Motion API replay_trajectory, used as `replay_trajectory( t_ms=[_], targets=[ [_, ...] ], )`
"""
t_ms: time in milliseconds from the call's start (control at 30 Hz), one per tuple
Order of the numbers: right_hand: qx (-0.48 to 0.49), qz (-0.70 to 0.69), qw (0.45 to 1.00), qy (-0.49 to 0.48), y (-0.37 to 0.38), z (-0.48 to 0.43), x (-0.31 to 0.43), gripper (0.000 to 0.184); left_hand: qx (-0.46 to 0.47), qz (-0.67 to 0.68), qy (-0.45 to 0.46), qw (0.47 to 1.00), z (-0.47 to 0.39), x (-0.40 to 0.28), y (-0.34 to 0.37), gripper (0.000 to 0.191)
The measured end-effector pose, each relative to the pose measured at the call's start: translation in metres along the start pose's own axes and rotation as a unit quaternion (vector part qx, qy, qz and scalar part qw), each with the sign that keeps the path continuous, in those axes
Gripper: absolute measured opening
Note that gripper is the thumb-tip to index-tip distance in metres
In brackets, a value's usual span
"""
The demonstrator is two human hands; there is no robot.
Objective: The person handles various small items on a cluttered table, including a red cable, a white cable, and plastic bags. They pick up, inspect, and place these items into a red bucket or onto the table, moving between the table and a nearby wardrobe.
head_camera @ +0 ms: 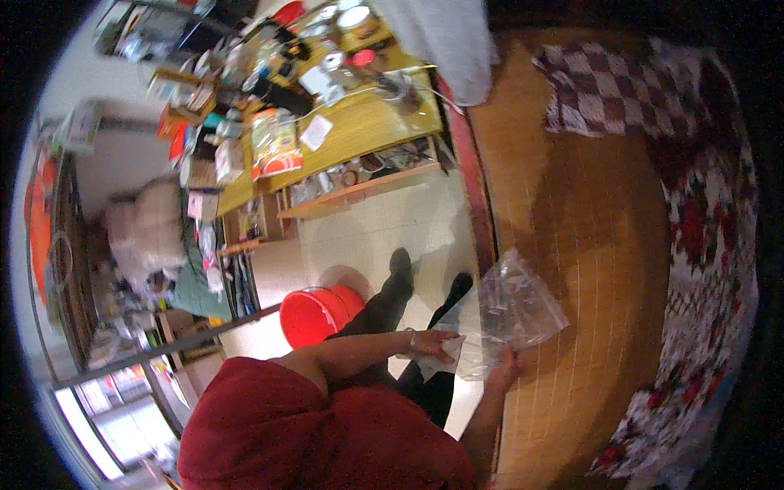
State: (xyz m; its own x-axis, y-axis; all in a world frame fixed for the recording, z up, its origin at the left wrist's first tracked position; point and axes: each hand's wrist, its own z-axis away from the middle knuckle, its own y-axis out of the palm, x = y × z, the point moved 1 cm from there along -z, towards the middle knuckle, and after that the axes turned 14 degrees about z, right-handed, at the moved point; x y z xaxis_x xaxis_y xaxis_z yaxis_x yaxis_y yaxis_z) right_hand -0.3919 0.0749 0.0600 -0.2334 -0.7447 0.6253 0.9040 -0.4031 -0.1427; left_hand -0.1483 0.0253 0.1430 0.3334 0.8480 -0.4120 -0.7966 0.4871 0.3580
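Note:
In front of my red shirt, my left hand [436, 345] grips a thin white piece [452, 354], paper or cloth; which one I cannot tell. A bracelet circles that wrist. My right hand [506, 369] pinches the lower edge of a clear plastic bag [517, 300]. The bag is crumpled and spreads above the right hand, partly over a wooden slatted surface [588, 275] and partly over its edge. Its near part reaches across to the white piece by my left hand. Whether anything lies inside the bag is not clear.
A red bucket [313, 317] stands on the pale floor [367, 239] left of my legs. Beyond it, a cluttered yellow desk [355, 131] has an open drawer [361, 199]. Patterned bedding [698, 245] lies along the right side, with a checked cloth [612, 89] farther off.

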Motion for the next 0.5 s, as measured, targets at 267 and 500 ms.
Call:
replay_trajectory(
  t_ms=[267, 500],
  targets=[
    [0.069, -0.103, 0.991, 0.054, 0.05, 0.017, 0.029, 0.035, 0.037, 0.254, 0.147, 0.955, 0.002, 0.087, -0.022, 0.052],
    [0.22, -0.057, 0.973, 0.027, 0.096, 0.024, 0.031, 0.023, -0.007, 0.199, 0.022, 0.98, 0.074, 0.121, -0.017, 0.058]
  ],
)
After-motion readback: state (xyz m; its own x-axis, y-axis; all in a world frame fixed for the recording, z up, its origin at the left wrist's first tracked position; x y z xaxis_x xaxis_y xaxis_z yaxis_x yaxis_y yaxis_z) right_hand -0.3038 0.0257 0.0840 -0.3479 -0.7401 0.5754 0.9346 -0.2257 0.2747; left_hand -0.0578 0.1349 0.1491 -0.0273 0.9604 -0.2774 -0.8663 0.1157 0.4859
